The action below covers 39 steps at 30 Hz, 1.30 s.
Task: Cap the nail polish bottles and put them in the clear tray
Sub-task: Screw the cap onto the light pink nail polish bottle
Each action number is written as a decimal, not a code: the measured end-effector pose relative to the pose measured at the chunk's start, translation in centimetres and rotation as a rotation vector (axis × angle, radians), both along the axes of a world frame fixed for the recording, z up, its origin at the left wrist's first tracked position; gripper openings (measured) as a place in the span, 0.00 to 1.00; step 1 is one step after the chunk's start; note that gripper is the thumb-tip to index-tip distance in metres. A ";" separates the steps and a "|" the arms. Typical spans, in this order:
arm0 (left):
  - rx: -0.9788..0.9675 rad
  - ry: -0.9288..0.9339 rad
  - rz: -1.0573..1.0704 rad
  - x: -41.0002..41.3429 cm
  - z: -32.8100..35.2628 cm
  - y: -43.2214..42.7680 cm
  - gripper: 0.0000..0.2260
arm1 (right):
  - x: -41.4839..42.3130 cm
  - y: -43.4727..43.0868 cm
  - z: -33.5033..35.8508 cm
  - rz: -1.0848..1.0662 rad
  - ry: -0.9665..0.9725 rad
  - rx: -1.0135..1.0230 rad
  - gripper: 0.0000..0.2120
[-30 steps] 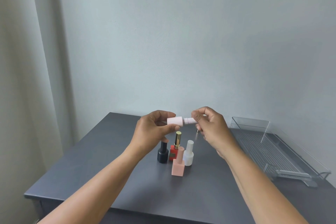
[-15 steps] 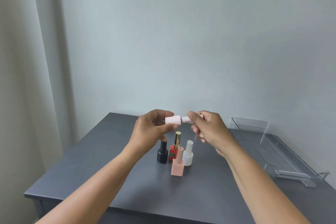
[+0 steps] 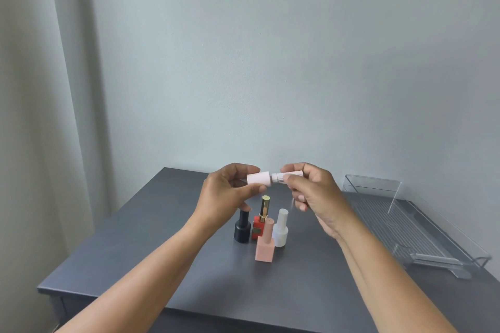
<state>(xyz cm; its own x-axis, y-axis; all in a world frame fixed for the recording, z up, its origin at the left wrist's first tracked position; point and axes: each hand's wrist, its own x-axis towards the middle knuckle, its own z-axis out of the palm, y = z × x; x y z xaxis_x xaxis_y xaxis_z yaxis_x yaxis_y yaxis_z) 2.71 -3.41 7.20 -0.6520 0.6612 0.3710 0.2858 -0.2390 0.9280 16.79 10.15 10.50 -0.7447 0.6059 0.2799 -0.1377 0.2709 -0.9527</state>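
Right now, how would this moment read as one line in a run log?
step: capping | left hand: holds pale pink bottle sideways | right hand: holds its cap | four bottles standing on table | clear tray: no bottles

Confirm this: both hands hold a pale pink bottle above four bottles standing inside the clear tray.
Not quite. The head view shows the four bottles standing on the grey table, left of the clear tray, which holds nothing. Both hands do hold the pale pink bottle above them.

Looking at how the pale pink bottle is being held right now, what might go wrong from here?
1. The pale pink bottle lies sideways between the left hand and right hand with its neck exposed; polish may drip.
2. It hangs above four standing bottles; dropping it could topple them.
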 end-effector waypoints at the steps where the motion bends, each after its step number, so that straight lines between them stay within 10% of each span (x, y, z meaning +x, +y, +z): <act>1: 0.005 -0.004 0.000 0.0 0.0 0.0 0.14 | 0.1 0.1 -0.1 0.020 0.004 -0.007 0.05; 12: 0.015 0.006 -0.037 0.3 0.1 0.0 0.14 | 0.1 0.5 0.0 -0.172 -0.086 0.175 0.25; 22: 0.002 0.005 0.005 0.2 0.0 0.3 0.14 | 0.1 -0.1 -0.3 -0.063 -0.045 0.158 0.03; 35: -0.020 0.049 -0.036 0.2 0.4 -0.1 0.14 | 0.1 0.2 0.1 -0.191 -0.098 0.280 0.25; 39: -0.044 0.026 -0.010 0.3 0.4 -0.1 0.14 | 0.1 -0.3 0.0 -0.113 -0.052 0.234 0.13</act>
<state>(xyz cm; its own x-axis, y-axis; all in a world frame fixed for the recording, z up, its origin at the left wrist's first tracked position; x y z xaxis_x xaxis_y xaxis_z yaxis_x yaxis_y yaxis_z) 2.99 -3.46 7.56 -0.6354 0.6839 0.3585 0.3081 -0.2011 0.9299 16.91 9.83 10.54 -0.6931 0.6093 0.3851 -0.0466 0.4953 -0.8675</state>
